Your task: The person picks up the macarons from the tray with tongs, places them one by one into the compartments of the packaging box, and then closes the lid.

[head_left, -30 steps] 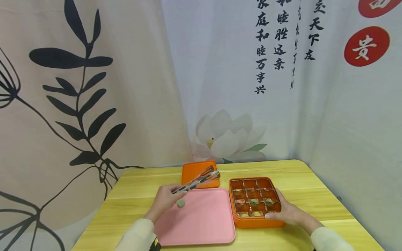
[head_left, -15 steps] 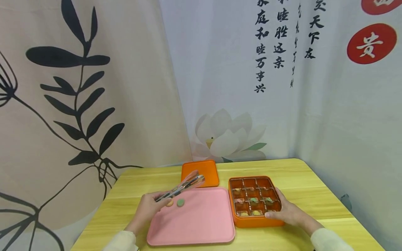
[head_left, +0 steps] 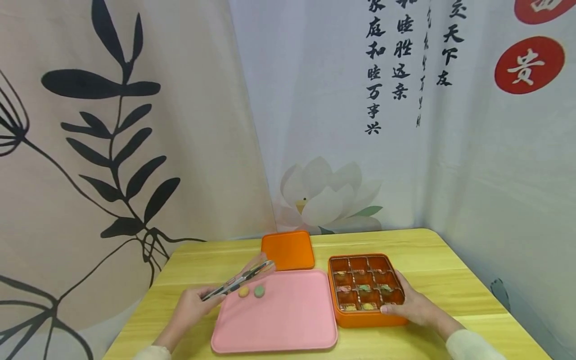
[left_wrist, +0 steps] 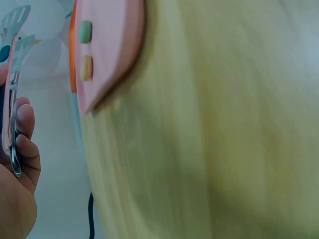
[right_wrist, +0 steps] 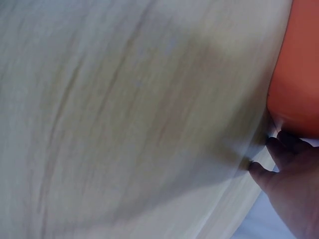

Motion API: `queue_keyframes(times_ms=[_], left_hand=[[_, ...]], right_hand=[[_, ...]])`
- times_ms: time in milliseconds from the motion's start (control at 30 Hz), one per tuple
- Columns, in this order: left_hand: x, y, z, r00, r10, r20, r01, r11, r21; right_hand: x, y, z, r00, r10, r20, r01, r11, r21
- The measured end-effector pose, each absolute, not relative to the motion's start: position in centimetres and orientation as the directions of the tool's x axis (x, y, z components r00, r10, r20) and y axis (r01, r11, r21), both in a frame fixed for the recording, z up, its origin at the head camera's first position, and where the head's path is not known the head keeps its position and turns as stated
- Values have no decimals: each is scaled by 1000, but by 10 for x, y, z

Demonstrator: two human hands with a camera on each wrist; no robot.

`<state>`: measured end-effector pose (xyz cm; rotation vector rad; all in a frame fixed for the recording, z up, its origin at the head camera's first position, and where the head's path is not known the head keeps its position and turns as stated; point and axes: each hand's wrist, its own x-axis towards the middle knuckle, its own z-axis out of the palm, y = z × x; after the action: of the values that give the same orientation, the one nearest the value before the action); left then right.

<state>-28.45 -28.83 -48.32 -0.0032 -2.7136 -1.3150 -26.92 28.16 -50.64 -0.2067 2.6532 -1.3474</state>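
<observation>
My left hand (head_left: 191, 310) holds a pair of metal tongs (head_left: 238, 281) aslant over the far left corner of a pink tray (head_left: 288, 320). Nothing shows between the tongs' tips. On that tray, side by side, lie a yellow macaron (head_left: 243, 291) and a green macaron (head_left: 259, 291); both also appear in the left wrist view. My right hand (head_left: 416, 306) grips the near right corner of an orange box (head_left: 373, 320), thumb at the front rim, fingers along the right side. Inside the box, a clear divider (head_left: 368, 270) forms small compartments, several holding green, pink or yellow pieces.
A flat orange lid (head_left: 288, 250) lies behind the tray, near the table's back edge. Tray and box stand close together on the wood-patterned table (head_left: 396, 240). Printed curtains (head_left: 324, 125) hang right behind the table and along its right side.
My left hand has drawn back left and toward me with the tongs, uncovering the yellow macaron, the tray's left edge and the whole lid. My right hand stays at the box.
</observation>
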Motion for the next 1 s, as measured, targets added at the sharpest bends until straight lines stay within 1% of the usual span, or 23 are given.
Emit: queue_keyframes(times_ms=[300, 467, 733, 1000], left_hand=[[-271, -305, -492, -993, -64, 97, 31, 655, 755], [-264, -312, -498, -993, -50, 108, 47, 672, 739], [-260, -315, -510, -998, -44, 46, 5, 659, 753], [-259, -314, -515, -997, -58, 42, -6, 662, 749]], right_hand=[[-268, 282, -508, -978, -191, -82, -41, 564, -825], [-267, 282, -509, -978, -189, -84, -37, 558, -829], [-268, 282, -510, -976, -203, -72, -47, 526, -849], [-268, 281, -510, -976, -204, -73, -44, 515, -856]])
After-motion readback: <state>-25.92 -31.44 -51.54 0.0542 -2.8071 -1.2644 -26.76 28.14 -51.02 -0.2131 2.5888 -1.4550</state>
